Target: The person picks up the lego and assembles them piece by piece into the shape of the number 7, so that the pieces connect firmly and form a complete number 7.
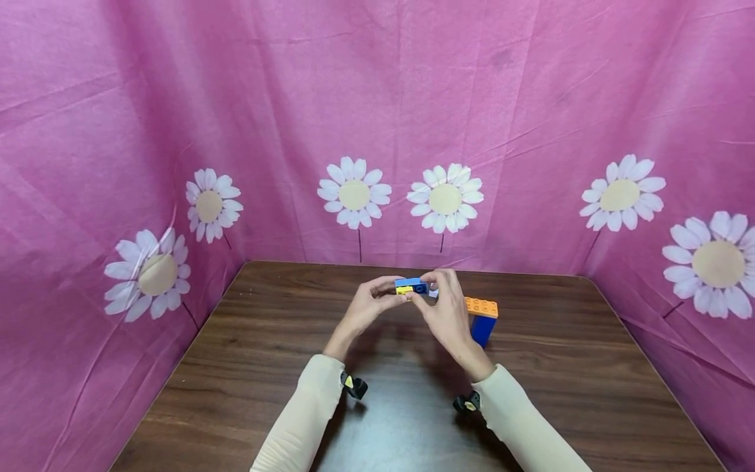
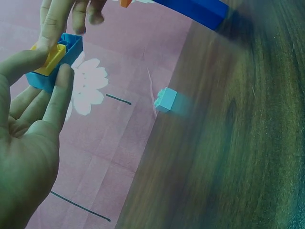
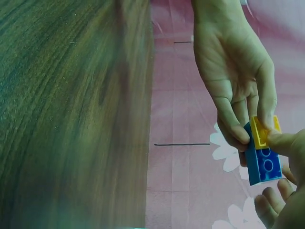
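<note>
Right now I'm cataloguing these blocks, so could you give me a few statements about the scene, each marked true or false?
1. The left hand grips a blue block. True.
2. The right hand has its thumb on a yellow block. True.
3. The orange block is beside the left hand. False: the orange block tops an upright blue piece near the right hand.
4. A hand holds the small pale block. False: the small pale block rests on the table.

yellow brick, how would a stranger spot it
Over the brown table, the left hand and right hand meet around a blue brick. Against its hollow side sits the yellow brick, shorter than the blue brick and the only yellow one.
</note>
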Action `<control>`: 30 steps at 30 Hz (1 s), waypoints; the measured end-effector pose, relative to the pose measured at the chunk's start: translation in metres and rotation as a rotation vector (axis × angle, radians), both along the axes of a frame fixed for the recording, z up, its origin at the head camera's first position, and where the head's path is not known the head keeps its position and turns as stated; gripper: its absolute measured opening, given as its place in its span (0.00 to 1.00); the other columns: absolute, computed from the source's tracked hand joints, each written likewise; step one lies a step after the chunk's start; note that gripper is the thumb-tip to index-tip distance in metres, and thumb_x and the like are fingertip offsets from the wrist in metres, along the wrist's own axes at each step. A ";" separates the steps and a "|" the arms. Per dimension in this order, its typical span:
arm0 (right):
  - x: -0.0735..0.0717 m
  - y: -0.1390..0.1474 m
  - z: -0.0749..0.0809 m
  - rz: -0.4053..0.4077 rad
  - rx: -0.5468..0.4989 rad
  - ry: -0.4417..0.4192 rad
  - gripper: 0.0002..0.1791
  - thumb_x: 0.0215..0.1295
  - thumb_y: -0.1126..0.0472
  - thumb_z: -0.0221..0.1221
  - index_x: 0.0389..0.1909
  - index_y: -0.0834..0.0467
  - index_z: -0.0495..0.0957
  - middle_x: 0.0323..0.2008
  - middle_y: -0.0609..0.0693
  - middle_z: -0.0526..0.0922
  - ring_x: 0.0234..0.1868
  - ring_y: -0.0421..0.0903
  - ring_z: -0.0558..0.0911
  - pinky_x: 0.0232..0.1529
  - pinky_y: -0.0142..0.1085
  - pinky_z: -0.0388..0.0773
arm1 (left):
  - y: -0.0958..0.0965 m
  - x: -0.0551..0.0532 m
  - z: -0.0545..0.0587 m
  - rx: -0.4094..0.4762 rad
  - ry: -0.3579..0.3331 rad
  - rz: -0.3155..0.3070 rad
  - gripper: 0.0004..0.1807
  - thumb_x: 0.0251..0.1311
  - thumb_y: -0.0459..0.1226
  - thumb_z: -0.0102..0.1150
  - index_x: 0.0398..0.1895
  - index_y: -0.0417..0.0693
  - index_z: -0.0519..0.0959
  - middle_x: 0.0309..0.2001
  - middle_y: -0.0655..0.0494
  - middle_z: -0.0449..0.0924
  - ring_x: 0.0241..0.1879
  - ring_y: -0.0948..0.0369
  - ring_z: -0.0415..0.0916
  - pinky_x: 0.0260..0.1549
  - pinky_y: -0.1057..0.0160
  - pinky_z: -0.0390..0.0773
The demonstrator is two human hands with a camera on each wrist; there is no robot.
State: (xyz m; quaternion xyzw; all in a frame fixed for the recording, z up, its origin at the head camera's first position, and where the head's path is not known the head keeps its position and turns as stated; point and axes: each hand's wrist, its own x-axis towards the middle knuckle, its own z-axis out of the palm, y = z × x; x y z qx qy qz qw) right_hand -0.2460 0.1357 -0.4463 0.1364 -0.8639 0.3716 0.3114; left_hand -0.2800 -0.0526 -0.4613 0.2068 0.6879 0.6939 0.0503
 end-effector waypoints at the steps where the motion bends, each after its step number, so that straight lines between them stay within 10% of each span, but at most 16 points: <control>1: 0.000 0.001 -0.001 0.016 -0.005 -0.010 0.22 0.56 0.49 0.71 0.48 0.51 0.77 0.47 0.51 0.74 0.40 0.47 0.77 0.34 0.36 0.74 | 0.000 0.001 0.000 -0.004 -0.002 -0.003 0.22 0.58 0.41 0.69 0.57 0.52 0.79 0.52 0.50 0.84 0.46 0.60 0.84 0.48 0.61 0.83; 11: 0.000 0.008 -0.003 0.220 -0.107 -0.156 0.22 0.64 0.50 0.62 0.60 0.42 0.76 0.57 0.44 0.78 0.49 0.43 0.81 0.45 0.40 0.84 | 0.001 0.001 0.001 -0.018 -0.032 -0.012 0.22 0.61 0.37 0.66 0.59 0.49 0.79 0.54 0.47 0.83 0.47 0.61 0.83 0.50 0.58 0.82; 20: 0.001 0.009 0.001 0.235 -0.146 -0.178 0.19 0.63 0.52 0.64 0.56 0.41 0.80 0.53 0.45 0.79 0.51 0.43 0.80 0.45 0.42 0.84 | 0.000 0.018 0.029 -0.041 -0.033 -0.042 0.22 0.61 0.33 0.65 0.60 0.44 0.78 0.55 0.46 0.83 0.47 0.62 0.83 0.48 0.63 0.82; 30: 0.002 0.008 0.002 0.213 -0.178 -0.219 0.17 0.63 0.53 0.65 0.53 0.45 0.82 0.51 0.45 0.79 0.52 0.44 0.80 0.47 0.45 0.84 | 0.005 0.011 0.019 -0.052 -0.034 -0.040 0.22 0.61 0.33 0.65 0.60 0.44 0.78 0.55 0.45 0.83 0.46 0.63 0.82 0.50 0.58 0.82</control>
